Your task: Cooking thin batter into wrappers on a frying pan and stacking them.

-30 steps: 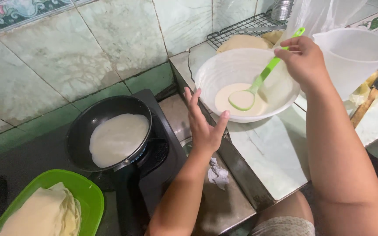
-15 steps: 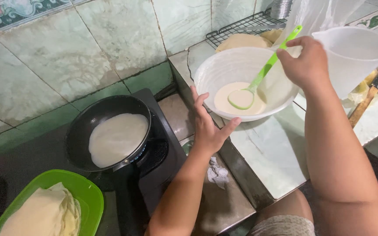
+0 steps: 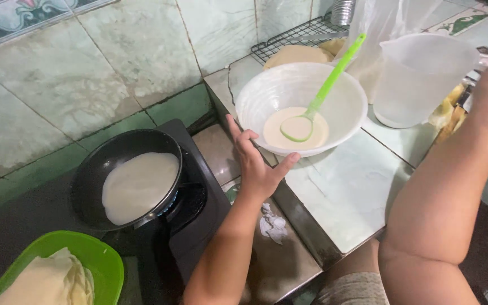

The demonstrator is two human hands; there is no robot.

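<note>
My left hand (image 3: 255,166) is open with fingers spread, against the near left side of a white bowl (image 3: 255,96) on the counter. The bowl holds pale batter (image 3: 278,127), and a green ladle (image 3: 326,90) rests in it with its handle leaning on the far rim, held by no one. Only my right forearm (image 3: 453,169) shows, raised at the right; the hand itself is past the frame's edge. Left of the bowl, a black pan (image 3: 94,169) sits on the stove (image 3: 199,220) with a thin pale crepe (image 3: 139,183) spread in it.
A green plate (image 3: 103,257) with stacked folded crepes (image 3: 46,282) is at the bottom left. A clear plastic jug (image 3: 419,79) stands right of the bowl, and a wire rack (image 3: 289,39) with flat breads lies behind. A crumpled tissue (image 3: 272,223) lies near the counter's edge. A tiled wall runs behind.
My right hand let go of the ladle and moved right, out of the frame. The ladle now leans in the bowl. My left hand shifted closer to the bowl's side.
</note>
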